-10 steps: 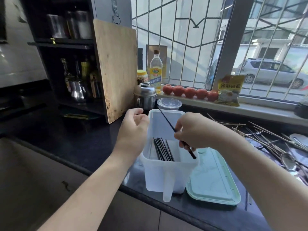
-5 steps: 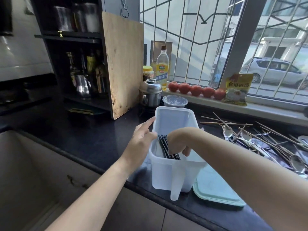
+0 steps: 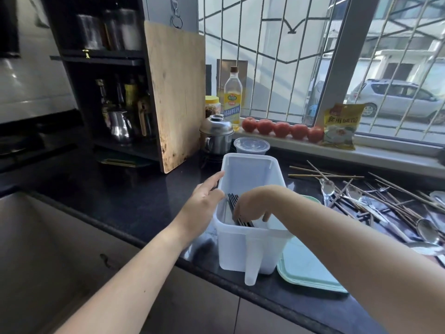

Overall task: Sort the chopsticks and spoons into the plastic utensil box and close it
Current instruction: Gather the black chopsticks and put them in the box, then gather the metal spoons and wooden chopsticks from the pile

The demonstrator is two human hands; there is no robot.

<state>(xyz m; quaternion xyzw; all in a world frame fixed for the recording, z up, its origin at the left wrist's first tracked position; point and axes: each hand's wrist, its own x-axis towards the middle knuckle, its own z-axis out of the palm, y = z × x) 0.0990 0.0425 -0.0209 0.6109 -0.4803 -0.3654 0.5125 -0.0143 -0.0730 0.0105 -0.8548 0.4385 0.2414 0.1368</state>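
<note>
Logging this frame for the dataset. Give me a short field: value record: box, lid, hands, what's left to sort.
box: plastic utensil box, open, black chopsticks inside
lid: green lid on the counter, right of box
left hand: fingers straight, against box's left wall
right hand: inside box, on the chopsticks
unsorted: wooden chopsticks and spoons on the counter, right

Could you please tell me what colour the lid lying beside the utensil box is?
Pale mint green lid, seen in the head view.
</note>
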